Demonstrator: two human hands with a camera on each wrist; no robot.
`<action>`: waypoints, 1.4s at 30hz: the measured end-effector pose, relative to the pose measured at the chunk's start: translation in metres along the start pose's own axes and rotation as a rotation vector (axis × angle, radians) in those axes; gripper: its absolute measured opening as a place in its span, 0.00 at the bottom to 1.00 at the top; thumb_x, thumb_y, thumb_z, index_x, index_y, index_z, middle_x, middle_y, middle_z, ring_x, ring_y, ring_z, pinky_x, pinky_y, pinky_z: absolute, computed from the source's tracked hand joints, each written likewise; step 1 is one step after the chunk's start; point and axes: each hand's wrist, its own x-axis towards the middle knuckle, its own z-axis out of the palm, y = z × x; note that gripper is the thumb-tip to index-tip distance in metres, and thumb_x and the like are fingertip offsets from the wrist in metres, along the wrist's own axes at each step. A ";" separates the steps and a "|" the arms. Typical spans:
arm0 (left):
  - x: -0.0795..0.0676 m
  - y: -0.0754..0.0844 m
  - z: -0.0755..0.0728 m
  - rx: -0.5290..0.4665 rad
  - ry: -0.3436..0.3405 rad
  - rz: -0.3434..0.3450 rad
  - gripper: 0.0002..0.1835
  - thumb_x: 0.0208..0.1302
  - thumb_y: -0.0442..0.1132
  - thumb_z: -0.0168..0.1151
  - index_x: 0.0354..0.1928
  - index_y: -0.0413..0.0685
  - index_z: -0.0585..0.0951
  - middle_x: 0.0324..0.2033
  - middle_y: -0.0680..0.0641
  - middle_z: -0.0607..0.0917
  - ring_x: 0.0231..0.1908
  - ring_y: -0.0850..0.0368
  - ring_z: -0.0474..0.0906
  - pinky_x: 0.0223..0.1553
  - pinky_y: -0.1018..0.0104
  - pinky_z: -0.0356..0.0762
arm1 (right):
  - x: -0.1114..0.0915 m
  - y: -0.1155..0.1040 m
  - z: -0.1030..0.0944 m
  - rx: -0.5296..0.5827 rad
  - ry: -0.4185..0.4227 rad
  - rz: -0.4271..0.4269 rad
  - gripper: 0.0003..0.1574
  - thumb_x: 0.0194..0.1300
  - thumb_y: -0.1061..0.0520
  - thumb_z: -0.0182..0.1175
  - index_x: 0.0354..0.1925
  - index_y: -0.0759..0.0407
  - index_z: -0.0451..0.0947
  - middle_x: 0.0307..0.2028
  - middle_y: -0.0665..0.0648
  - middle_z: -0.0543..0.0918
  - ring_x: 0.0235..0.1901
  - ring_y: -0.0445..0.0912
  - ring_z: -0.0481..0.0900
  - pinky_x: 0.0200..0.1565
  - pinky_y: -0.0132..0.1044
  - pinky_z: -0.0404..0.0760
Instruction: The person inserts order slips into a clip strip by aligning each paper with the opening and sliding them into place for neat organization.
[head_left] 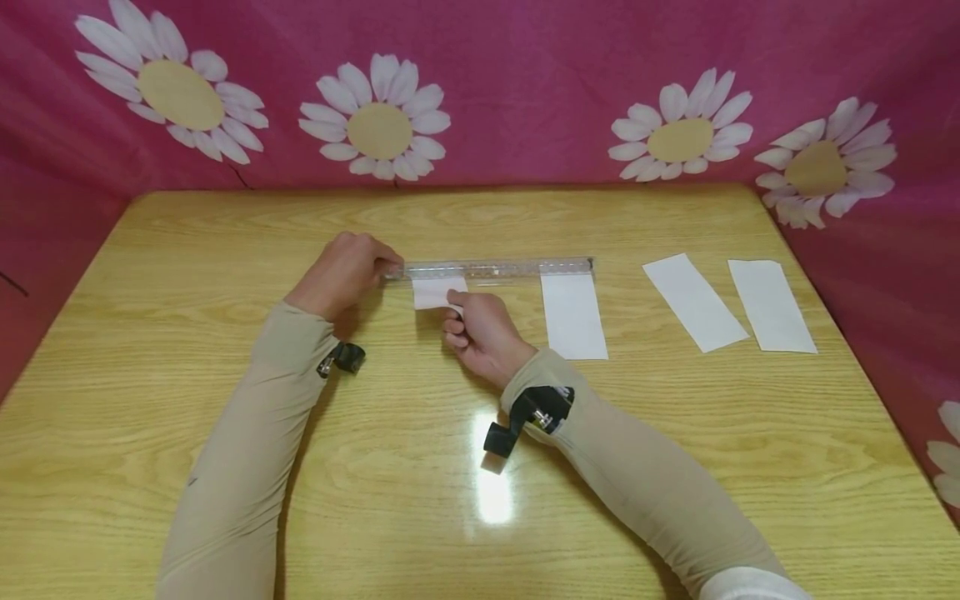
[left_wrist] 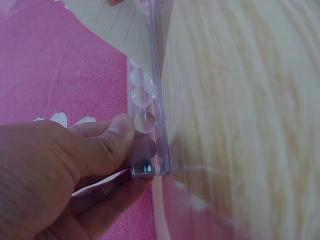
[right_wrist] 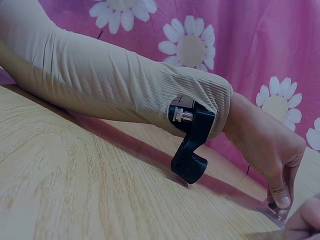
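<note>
A long clear plastic rail [head_left: 502,270] lies across the table, with several transparent round balls [left_wrist: 142,96] inside it in the left wrist view. My left hand [head_left: 343,273] grips the rail's left end, thumb on one face and fingers behind. My right hand [head_left: 486,337] pinches the lower part of a white paper slip [head_left: 435,292], whose upper edge lies at the rail. Thin lines show on this slip in the left wrist view. Another white paper slip [head_left: 574,318] hangs down from the rail's right end. The right wrist view shows only part of the right hand [right_wrist: 306,220].
Two loose white slips, a tilted slip [head_left: 697,303] and an outer slip [head_left: 772,307], lie to the right on the wooden table [head_left: 405,500]. A pink cloth [head_left: 525,100] with daisies stands behind. Each wrist bears a black camera mount [head_left: 528,417].
</note>
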 end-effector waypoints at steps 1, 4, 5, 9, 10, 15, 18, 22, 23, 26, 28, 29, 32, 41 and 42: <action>0.000 0.000 0.000 0.000 0.001 0.001 0.11 0.71 0.30 0.63 0.49 0.40 0.90 0.48 0.38 0.91 0.49 0.44 0.87 0.55 0.48 0.84 | 0.000 0.000 0.000 0.000 0.000 0.000 0.08 0.82 0.60 0.44 0.55 0.56 0.58 0.24 0.49 0.65 0.17 0.35 0.58 0.16 0.23 0.54; 0.000 0.000 0.000 -0.003 0.004 0.002 0.10 0.71 0.32 0.64 0.49 0.40 0.90 0.47 0.39 0.92 0.49 0.45 0.88 0.55 0.49 0.84 | -0.001 0.000 0.000 0.000 0.002 -0.002 0.09 0.82 0.60 0.44 0.56 0.56 0.57 0.24 0.49 0.64 0.17 0.35 0.58 0.16 0.23 0.54; 0.000 0.000 0.000 -0.003 0.006 0.003 0.10 0.71 0.32 0.64 0.49 0.40 0.90 0.47 0.39 0.92 0.49 0.45 0.88 0.55 0.49 0.84 | -0.001 0.000 0.000 0.002 0.002 -0.002 0.10 0.82 0.60 0.44 0.56 0.56 0.57 0.24 0.49 0.64 0.17 0.35 0.58 0.16 0.23 0.54; 0.000 0.000 0.000 -0.003 0.008 0.001 0.10 0.71 0.32 0.65 0.49 0.40 0.90 0.47 0.39 0.92 0.48 0.45 0.87 0.54 0.49 0.84 | -0.002 -0.001 -0.001 0.006 0.004 -0.001 0.16 0.81 0.60 0.45 0.62 0.57 0.56 0.24 0.49 0.65 0.17 0.35 0.58 0.17 0.23 0.54; 0.000 0.000 0.000 -0.004 0.007 -0.001 0.10 0.71 0.32 0.65 0.49 0.40 0.90 0.47 0.39 0.91 0.48 0.45 0.87 0.54 0.49 0.84 | -0.002 0.000 -0.002 0.007 0.005 0.000 0.18 0.81 0.60 0.45 0.64 0.57 0.55 0.24 0.49 0.65 0.17 0.35 0.58 0.17 0.23 0.54; 0.000 0.001 0.000 0.000 0.006 -0.014 0.10 0.70 0.33 0.66 0.49 0.41 0.90 0.48 0.39 0.91 0.50 0.44 0.87 0.56 0.48 0.83 | -0.002 0.000 -0.003 0.009 0.010 -0.002 0.23 0.81 0.61 0.45 0.69 0.59 0.54 0.24 0.49 0.65 0.17 0.35 0.58 0.17 0.23 0.54; -0.001 0.002 0.000 -0.002 0.007 -0.016 0.10 0.70 0.33 0.66 0.49 0.41 0.90 0.48 0.39 0.91 0.51 0.43 0.87 0.57 0.48 0.83 | -0.002 -0.001 -0.004 0.008 0.016 -0.005 0.27 0.81 0.61 0.46 0.72 0.60 0.53 0.24 0.49 0.65 0.17 0.35 0.58 0.17 0.23 0.54; 0.000 0.002 0.000 -0.004 0.002 -0.018 0.10 0.70 0.32 0.65 0.50 0.42 0.90 0.49 0.39 0.91 0.51 0.43 0.87 0.59 0.48 0.83 | -0.002 -0.002 -0.006 0.005 0.023 -0.008 0.30 0.80 0.61 0.46 0.74 0.61 0.52 0.25 0.49 0.66 0.17 0.35 0.58 0.17 0.23 0.55; 0.000 0.001 0.000 -0.003 0.000 -0.017 0.11 0.71 0.32 0.65 0.50 0.42 0.90 0.49 0.39 0.91 0.52 0.43 0.87 0.59 0.48 0.82 | -0.002 -0.003 -0.006 0.005 0.024 -0.009 0.30 0.80 0.61 0.47 0.74 0.61 0.52 0.25 0.49 0.66 0.17 0.35 0.58 0.17 0.23 0.55; 0.000 0.001 0.000 0.005 0.000 -0.014 0.11 0.71 0.33 0.65 0.50 0.42 0.90 0.49 0.39 0.91 0.53 0.42 0.86 0.60 0.48 0.82 | -0.003 -0.003 -0.007 0.005 0.025 -0.010 0.28 0.81 0.61 0.46 0.73 0.61 0.52 0.25 0.49 0.66 0.17 0.35 0.58 0.17 0.23 0.54; 0.000 0.000 0.000 0.007 0.000 -0.012 0.11 0.71 0.33 0.65 0.50 0.42 0.90 0.49 0.38 0.91 0.53 0.42 0.86 0.60 0.47 0.82 | -0.003 -0.003 -0.008 0.004 0.026 -0.011 0.28 0.81 0.61 0.46 0.72 0.61 0.53 0.24 0.49 0.66 0.17 0.35 0.58 0.17 0.23 0.54; 0.000 0.000 0.000 0.007 0.000 -0.010 0.10 0.71 0.33 0.65 0.50 0.42 0.90 0.49 0.38 0.91 0.52 0.42 0.86 0.60 0.47 0.82 | -0.003 -0.003 -0.008 0.004 0.026 -0.011 0.28 0.81 0.61 0.46 0.72 0.61 0.53 0.24 0.49 0.66 0.17 0.35 0.58 0.17 0.23 0.54; 0.000 0.000 0.001 0.006 0.000 -0.010 0.10 0.70 0.33 0.66 0.50 0.41 0.90 0.49 0.38 0.91 0.52 0.43 0.86 0.59 0.48 0.82 | -0.003 -0.004 -0.008 0.004 0.026 -0.010 0.29 0.81 0.61 0.46 0.73 0.61 0.53 0.24 0.49 0.66 0.17 0.35 0.59 0.17 0.23 0.55; 0.000 0.001 0.002 0.018 0.013 0.010 0.10 0.70 0.34 0.66 0.49 0.41 0.90 0.48 0.38 0.91 0.52 0.42 0.87 0.59 0.47 0.82 | -0.004 -0.005 -0.012 0.000 0.027 -0.012 0.30 0.81 0.61 0.46 0.74 0.61 0.52 0.25 0.49 0.66 0.18 0.35 0.59 0.17 0.23 0.56; 0.000 0.001 0.002 0.019 0.017 0.014 0.10 0.70 0.34 0.66 0.49 0.41 0.90 0.48 0.39 0.91 0.52 0.42 0.87 0.59 0.47 0.83 | -0.004 -0.005 -0.012 -0.001 0.026 -0.013 0.29 0.81 0.61 0.46 0.74 0.61 0.52 0.25 0.49 0.66 0.18 0.35 0.59 0.17 0.23 0.56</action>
